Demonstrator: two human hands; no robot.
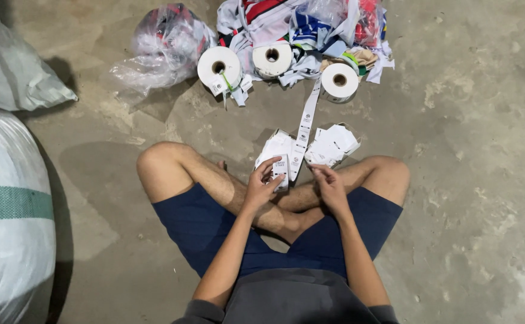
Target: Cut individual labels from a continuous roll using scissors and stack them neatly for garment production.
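Observation:
I sit cross-legged on a concrete floor. My left hand [264, 183] holds a small stack of white printed labels [280, 170] above my shins. A strip of white label tape [306, 123] runs from that stack up to a roll of tape [339, 81] lying on the floor. My right hand [330, 185] hovers just right of the stack, fingers curled, and I cannot tell whether it pinches anything. Two piles of cut white labels lie beyond my knees, one at the left [276, 146] and one at the right [333, 144].
Two more white tape rolls [219, 67] [272, 59] lie ahead beside a heap of coloured garments in clear bags [310, 24]. A clear plastic bag [163, 45] lies left of them. Big woven white sacks [7, 204] stand at the left edge.

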